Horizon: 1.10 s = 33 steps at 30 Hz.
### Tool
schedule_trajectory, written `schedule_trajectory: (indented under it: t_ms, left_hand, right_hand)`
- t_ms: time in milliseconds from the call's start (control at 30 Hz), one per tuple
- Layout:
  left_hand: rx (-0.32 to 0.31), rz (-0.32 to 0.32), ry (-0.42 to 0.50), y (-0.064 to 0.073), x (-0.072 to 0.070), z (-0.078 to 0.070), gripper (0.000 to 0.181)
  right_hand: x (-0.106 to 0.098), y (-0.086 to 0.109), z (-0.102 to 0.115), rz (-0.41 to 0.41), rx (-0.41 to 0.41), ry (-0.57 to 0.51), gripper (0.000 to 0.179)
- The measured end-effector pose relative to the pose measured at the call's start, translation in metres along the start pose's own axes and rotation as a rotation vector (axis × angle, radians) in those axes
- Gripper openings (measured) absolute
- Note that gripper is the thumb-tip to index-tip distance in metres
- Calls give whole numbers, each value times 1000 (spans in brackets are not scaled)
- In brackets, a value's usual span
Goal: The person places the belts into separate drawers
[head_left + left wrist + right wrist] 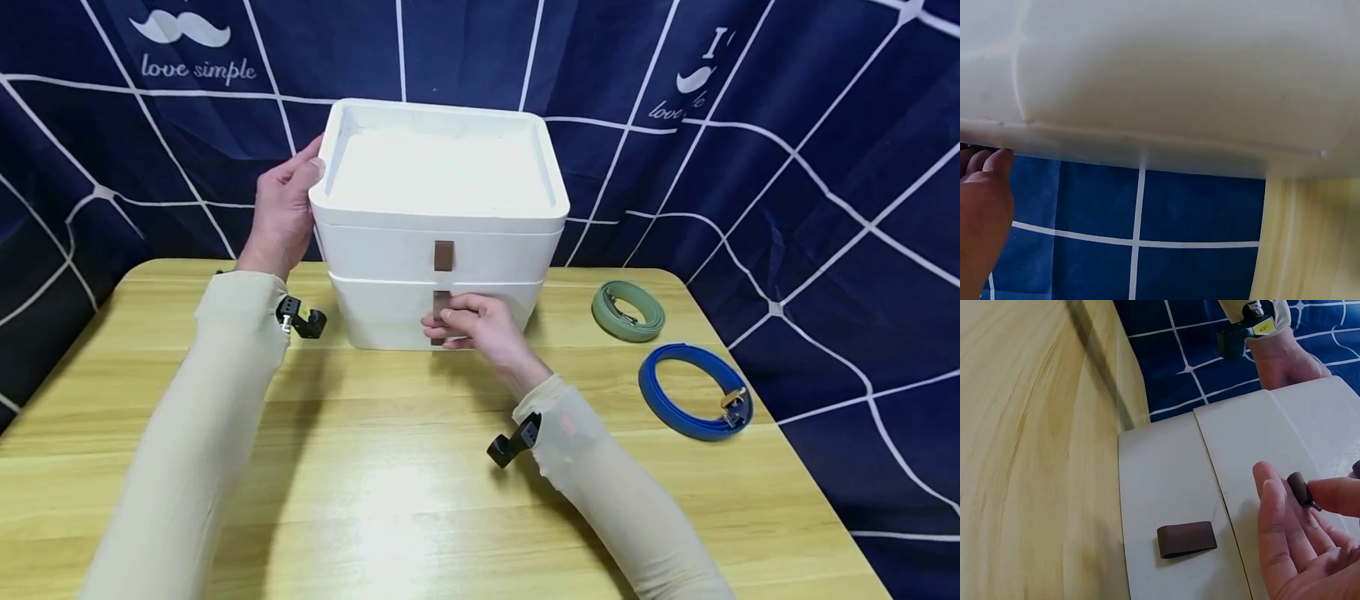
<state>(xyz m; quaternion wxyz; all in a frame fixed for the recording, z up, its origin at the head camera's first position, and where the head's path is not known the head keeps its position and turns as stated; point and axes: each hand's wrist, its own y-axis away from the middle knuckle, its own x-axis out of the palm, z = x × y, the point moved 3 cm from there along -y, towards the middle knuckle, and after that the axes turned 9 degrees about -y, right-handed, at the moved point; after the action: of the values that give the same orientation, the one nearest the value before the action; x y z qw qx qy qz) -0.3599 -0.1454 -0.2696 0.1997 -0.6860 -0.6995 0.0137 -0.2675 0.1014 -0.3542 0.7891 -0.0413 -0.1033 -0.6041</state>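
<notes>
A white plastic drawer box (442, 312) stands on the table, its top a shallow tray with a raised rim. Brown pull tabs (1187, 539) mark its front, one above another. My left hand (283, 204) holds the box's left side near the top, thumb at the rim; in the left wrist view its fingers (999, 164) meet the box's edge and are partly hidden. At the lower front, my right hand (483, 333) pinches a brown tab (1299, 489) between thumb and fingers, as the right wrist view shows. The drawers look closed.
A coiled green belt (651, 321) lies to the right of the box. Nearer the right edge is a coiled blue belt (660, 406) with a metal buckle. Dark blue curtain (480, 50) with white lines hangs behind and beside the wooden table (360, 500).
</notes>
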Motion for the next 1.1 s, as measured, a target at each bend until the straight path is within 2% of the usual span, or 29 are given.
schedule_trajectory:
  t_ms: [167, 467, 800, 1100]
  left_hand:
    - [26, 6, -2, 0, -3, -1, 41]
    - [30, 1, -17, 0, -2, 1, 41]
    - [61, 7, -7, -1, 1, 0, 41]
    - [48, 13, -13, 0, 0, 1, 41]
  right_hand:
    - [1, 2, 1, 24, 10, 9, 15]
    - [3, 8, 3, 53, -1, 12, 17]
    - [2, 14, 2, 60, 16, -8, 11]
    - [3, 20, 2, 64, 16, 16, 15]
